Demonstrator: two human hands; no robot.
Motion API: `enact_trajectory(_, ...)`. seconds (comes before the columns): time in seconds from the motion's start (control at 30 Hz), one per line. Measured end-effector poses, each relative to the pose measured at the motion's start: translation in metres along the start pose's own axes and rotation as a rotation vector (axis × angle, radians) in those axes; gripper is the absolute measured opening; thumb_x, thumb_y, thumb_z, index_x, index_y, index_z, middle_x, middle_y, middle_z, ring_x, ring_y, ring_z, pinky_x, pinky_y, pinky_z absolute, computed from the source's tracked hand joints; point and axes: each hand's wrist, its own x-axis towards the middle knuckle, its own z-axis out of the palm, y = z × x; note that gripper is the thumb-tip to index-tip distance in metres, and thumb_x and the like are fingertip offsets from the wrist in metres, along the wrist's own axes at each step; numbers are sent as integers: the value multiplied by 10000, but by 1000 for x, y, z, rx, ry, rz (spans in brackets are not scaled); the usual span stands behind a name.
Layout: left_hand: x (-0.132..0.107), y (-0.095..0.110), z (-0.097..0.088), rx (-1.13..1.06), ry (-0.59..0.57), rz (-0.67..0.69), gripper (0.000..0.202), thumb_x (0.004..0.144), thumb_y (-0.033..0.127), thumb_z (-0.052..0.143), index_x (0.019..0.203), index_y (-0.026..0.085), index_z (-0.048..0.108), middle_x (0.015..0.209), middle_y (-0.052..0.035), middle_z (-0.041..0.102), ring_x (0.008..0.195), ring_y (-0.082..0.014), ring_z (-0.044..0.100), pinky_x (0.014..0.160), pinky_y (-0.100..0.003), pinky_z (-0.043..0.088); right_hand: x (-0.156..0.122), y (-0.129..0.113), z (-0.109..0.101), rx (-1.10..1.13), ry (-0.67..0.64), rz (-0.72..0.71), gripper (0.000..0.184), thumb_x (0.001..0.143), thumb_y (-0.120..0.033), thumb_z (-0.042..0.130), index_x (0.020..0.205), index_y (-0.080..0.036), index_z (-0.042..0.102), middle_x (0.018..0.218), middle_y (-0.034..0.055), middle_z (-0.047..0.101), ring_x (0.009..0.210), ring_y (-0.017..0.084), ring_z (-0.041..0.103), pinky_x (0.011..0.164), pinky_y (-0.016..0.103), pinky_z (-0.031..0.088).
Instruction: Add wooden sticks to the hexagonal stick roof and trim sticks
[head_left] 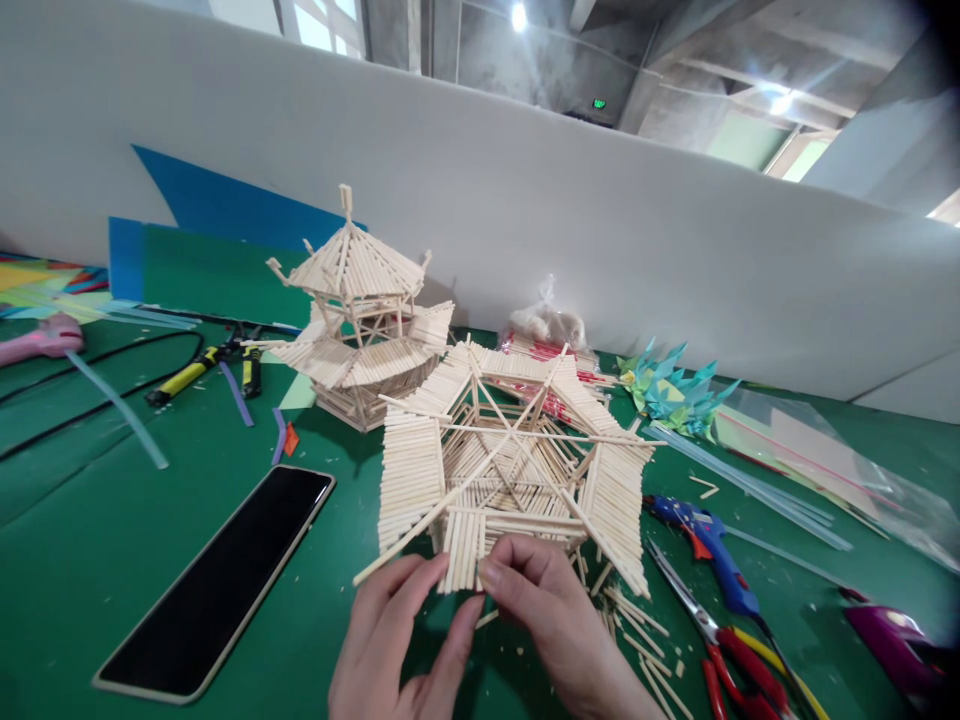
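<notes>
A half-open pavilion model [412, 480] built of thin wooden sticks stands in front of me, its eave panels spread around a hollow middle crossed by long sticks. My left hand [401, 630] grips the left side of the short front eave panel [463, 550], index finger on it and thumb below. At that panel's right edge my right hand [540, 600] pinches a short wooden stick [481, 572], mostly hidden by the fingertips. Behind to the left rises a pagoda model [360, 270] of the same sticks, with a pointed roof.
A phone [217, 585] lies at left, near pliers [187, 378] and a pink glue gun [45, 340]. On the right are a blue glue gun [709, 550], red-handled scissors [705, 625], loose sticks [645, 640] and glue sticks [750, 480]. A white partition [675, 260] stands behind.
</notes>
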Motion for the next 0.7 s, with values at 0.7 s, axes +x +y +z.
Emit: enact_trajectory(0.7, 0, -4, 3, 32, 61, 91, 284, 712, 141, 622, 983, 109, 541, 898, -72, 524, 819, -161, 538, 716, -222, 465, 0, 5, 1, 54, 21, 5, 289, 680, -395, 639, 582, -152, 516, 503, -71, 387, 461, 55, 262, 432, 201, 179)
